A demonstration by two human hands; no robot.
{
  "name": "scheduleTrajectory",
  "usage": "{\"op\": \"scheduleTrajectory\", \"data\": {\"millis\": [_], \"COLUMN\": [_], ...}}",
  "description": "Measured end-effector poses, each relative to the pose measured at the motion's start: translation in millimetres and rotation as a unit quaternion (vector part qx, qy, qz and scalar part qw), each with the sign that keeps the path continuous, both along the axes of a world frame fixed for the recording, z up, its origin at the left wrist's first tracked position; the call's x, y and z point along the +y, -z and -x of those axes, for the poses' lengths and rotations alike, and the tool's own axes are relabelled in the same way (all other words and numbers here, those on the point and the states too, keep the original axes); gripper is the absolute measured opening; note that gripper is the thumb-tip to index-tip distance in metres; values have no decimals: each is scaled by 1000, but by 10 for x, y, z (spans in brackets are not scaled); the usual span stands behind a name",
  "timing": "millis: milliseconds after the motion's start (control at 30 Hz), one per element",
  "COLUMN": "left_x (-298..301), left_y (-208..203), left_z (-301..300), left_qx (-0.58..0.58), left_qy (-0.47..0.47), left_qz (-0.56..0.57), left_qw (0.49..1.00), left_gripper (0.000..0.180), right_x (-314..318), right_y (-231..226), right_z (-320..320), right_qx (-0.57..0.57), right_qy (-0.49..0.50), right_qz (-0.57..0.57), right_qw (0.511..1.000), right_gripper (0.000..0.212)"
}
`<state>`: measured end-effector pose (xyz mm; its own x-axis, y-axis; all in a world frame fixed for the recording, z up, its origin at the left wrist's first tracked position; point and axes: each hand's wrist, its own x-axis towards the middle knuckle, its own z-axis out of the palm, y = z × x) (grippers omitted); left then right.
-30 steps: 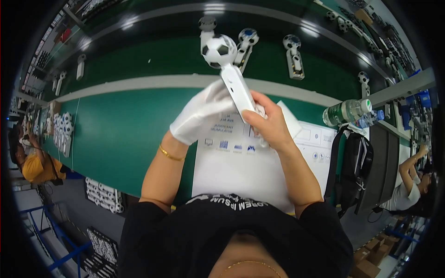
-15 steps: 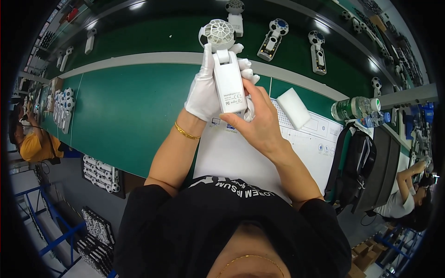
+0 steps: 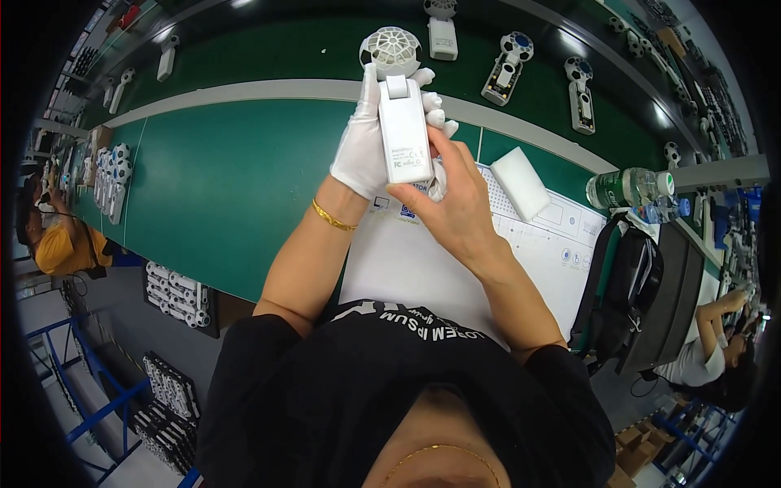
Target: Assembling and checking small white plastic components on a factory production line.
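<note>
A white handheld fan [image 3: 404,130] with a round, football-patterned head lies lengthwise in my left hand [image 3: 358,159], which wears a white glove. The gloved thumb runs along the fan's left side and the fingers curl round from the right. The fan's back faces up, with small print near its lower end and a grille on its head. My bare right hand [image 3: 455,199] grips the lower right part of the handle, its thumb at the bottom edge and its fingers along the side. Part of the gloved palm is hidden behind the handle.
A white foam block [image 3: 521,184] rests on a printed sheet at right, near lying plastic bottles [image 3: 622,189] and a black bag [image 3: 630,272]. Similar fans [image 3: 508,69] lie beyond a pale ledge [image 3: 309,88]; more [image 3: 114,180] stand at the green table's left. Other people sit at both sides.
The fan has turned slightly, so its handle stands straighter in view. Both hands keep their hold. The background has shifted a little to the right.
</note>
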<state>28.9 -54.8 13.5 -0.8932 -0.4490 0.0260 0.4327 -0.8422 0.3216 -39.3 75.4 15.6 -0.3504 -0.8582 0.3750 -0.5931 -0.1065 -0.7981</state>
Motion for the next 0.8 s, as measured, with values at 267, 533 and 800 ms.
{"op": "scheduleTrajectory", "data": {"millis": [267, 533, 800], "left_x": [-74, -146, 300], "left_y": [98, 9, 35], "left_z": [5, -152, 39], "left_qx": [7, -229, -417], "left_qy": [4, -81, -224], "left_qz": [-3, 172, 661], "left_qw": [1000, 955, 583], "left_gripper": [68, 48, 41], "right_x": [-32, 28, -563], "right_y": [40, -141, -590], "right_z": [49, 421, 578], "right_qx": [-16, -223, 229], "right_qy": [-23, 20, 2], "right_qz": [-2, -51, 320], "right_qw": [1000, 973, 919], "right_gripper": [67, 28, 29]}}
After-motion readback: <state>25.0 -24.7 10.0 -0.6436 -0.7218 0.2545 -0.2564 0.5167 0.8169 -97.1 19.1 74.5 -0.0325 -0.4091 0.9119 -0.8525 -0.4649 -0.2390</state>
